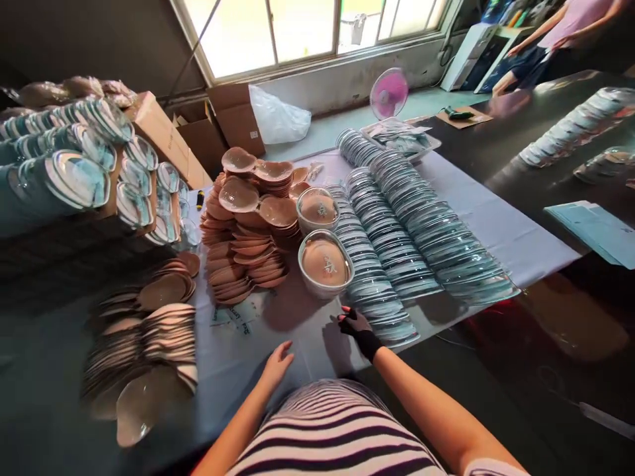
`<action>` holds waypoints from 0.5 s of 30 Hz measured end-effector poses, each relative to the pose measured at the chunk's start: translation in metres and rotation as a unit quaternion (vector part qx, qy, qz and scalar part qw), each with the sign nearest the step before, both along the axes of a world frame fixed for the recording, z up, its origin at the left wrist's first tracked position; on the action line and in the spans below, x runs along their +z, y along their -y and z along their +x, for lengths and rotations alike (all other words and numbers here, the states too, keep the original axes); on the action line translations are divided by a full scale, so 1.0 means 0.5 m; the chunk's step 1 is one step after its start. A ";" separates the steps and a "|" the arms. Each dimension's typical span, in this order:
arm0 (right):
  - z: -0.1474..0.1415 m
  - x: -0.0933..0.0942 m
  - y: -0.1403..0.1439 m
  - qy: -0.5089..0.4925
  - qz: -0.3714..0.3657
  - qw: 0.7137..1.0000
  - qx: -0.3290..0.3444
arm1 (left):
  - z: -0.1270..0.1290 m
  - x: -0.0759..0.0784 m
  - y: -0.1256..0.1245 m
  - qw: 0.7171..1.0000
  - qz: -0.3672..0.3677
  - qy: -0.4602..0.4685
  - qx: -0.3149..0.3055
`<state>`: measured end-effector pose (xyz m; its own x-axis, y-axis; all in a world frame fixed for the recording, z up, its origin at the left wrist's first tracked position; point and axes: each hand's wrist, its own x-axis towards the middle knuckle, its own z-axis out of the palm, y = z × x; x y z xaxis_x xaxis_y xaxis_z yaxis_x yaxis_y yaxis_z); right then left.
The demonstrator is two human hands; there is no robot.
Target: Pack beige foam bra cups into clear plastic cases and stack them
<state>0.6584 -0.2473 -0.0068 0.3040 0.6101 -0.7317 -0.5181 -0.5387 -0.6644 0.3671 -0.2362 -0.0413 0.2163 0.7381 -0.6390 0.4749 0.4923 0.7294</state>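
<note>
Holding nothing in loosely open fingers of bare left hand [276, 368] or black-gloved right hand [358, 326], seemingly partway along, with two clear rounded plastic tubs [325, 262] filled, glossy tan two-lobed pads [239, 195] loose

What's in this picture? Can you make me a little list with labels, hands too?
Left hand: bare, open, at the table's near side
Right hand: open, in a dark glove, beside the clear packs
Clear packs: long rows
Brown pieces: many piles
Two rounded stacks: between brown pieces and clear packs
Fan: pink, near the window
</note>
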 end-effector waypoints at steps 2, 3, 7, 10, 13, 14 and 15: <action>0.024 0.002 0.041 0.066 0.005 0.998 -0.006 | 0.019 0.026 0.002 0.998 -0.011 0.005 -0.055; 0.031 0.001 0.064 0.100 0.015 0.995 -0.012 | 0.027 0.035 0.003 0.998 -0.016 0.013 -0.058; 0.035 -0.019 0.142 0.143 -0.009 0.990 0.012 | 0.043 0.034 -0.015 0.999 -0.033 0.040 0.010; 0.012 -0.040 0.167 0.124 -0.043 0.988 0.078 | 0.029 0.014 -0.052 0.992 -0.051 0.046 0.106; -0.025 -0.055 0.149 0.110 -0.047 0.984 0.134 | -0.015 0.004 -0.097 0.974 -0.076 0.046 0.209; -0.038 -0.059 0.134 0.106 -0.043 0.981 0.158 | -0.034 0.006 -0.111 0.965 -0.081 0.044 0.243; -0.051 -0.063 0.116 0.105 -0.038 0.976 0.184 | -0.054 0.009 -0.124 0.956 -0.084 0.042 0.277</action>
